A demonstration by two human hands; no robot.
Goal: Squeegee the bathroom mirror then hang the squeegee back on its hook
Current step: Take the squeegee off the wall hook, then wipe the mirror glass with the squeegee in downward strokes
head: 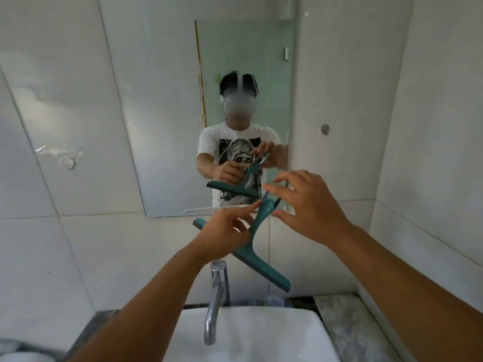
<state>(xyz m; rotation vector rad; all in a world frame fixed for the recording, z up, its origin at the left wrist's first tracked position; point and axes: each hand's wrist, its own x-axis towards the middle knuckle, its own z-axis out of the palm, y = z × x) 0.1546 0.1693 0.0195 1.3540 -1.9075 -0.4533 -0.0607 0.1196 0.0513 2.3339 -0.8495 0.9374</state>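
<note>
A teal squeegee (257, 250) hangs in the air above the sink, blade end down and to the right, handle end up. My left hand (226, 232) grips its handle just above the blade. My right hand (308, 205) is at the handle's top end with fingers spread around the hanging loop. The mirror (167, 113) covers the wall ahead and reflects both hands and the squeegee. A small round hook (325, 129) sits on the tiled wall to the right of the mirror, above my right hand.
A chrome tap (215, 299) rises below the squeegee over the white basin (248, 335). A dark stone counter (345, 317) flanks the basin. A clear stick-on hook (69, 159) sits on the left wall tiles. The right tiled wall is close.
</note>
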